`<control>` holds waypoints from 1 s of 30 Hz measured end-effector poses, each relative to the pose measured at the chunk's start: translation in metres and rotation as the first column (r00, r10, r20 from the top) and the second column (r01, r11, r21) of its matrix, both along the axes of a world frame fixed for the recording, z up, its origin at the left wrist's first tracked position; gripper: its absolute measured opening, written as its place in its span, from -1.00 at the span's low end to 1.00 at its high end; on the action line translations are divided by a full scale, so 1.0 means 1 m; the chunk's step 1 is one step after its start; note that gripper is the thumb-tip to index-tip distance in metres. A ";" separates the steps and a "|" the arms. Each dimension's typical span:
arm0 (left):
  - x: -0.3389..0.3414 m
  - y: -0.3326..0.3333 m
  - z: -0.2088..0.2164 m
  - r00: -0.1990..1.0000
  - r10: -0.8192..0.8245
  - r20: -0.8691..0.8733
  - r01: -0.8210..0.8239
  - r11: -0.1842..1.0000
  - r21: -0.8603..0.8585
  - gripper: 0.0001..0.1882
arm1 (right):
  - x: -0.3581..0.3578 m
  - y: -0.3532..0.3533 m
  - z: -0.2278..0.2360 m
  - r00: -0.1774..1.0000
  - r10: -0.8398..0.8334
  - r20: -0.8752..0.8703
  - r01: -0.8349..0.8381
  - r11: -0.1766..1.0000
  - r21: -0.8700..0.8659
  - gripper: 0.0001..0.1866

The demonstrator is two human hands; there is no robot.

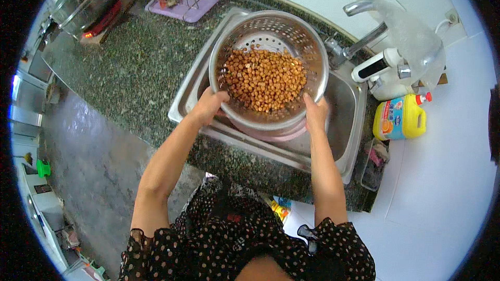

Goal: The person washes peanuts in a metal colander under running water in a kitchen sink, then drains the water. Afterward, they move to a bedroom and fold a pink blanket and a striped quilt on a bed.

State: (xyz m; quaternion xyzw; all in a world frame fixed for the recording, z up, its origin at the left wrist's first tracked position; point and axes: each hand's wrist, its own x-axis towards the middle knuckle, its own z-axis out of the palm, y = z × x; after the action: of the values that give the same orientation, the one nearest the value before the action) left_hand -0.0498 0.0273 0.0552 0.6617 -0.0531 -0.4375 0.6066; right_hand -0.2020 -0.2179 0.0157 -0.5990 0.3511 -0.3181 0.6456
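Note:
A round steel colander with rows of holes is held over the sink. Small round brown nuts or beans, which look like shelled peanuts, lie heaped in it, covering most of its bottom. My left hand grips the rim at the near left, thumb on the inside edge. On the near right, my right hand clasps the same rim, its thumb over the edge. Fingers of both hands are mostly hidden beneath the colander. Under it, part of a pink basin shows in the sink.
A chrome faucet with a clear plastic bag stands behind the sink at right. Beside it are a white bottle and a yellow jug. A purple tray with a wire rack and a steel pot are at the back left.

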 end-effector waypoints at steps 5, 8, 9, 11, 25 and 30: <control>0.005 -0.005 -0.027 0.983 0.096 -0.159 -0.102 0.994 -0.032 -0.60 | 0.020 -0.018 -0.002 0.990 0.027 -0.136 -0.041 0.994 -0.100 -0.64; 0.001 0.002 -0.029 0.987 0.067 -0.144 -0.082 0.992 -0.099 -0.61 | -0.001 -0.004 -0.017 0.970 0.029 -0.243 -0.078 0.977 -0.196 -0.64; 0.001 0.004 -0.033 0.985 0.083 -0.149 -0.099 0.990 -0.103 -0.60 | -0.005 -0.001 -0.015 0.971 0.063 -0.230 -0.093 0.988 -0.124 -0.64; 0.001 0.005 -0.036 0.981 0.113 -0.155 -0.132 0.984 -0.117 -0.58 | -0.012 0.002 0.000 0.973 0.125 -0.195 -0.123 0.992 0.019 -0.64; -0.005 0.010 -0.035 0.956 0.148 -0.255 -0.221 0.931 -0.289 -0.57 | -0.068 0.014 -0.026 0.927 -0.224 -0.301 0.232 0.973 -0.009 -0.69; -0.002 0.011 -0.049 0.946 0.187 -0.266 -0.268 0.913 -0.308 -0.57 | -0.066 0.006 -0.039 0.910 -0.225 -0.348 0.214 0.974 -0.069 -0.67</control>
State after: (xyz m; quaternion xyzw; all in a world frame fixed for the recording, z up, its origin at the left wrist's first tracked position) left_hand -0.0521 0.0381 0.0057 0.4931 0.0209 -0.4216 0.7607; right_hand -0.2679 -0.2119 -0.0229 -0.6126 0.5218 -0.2809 0.5231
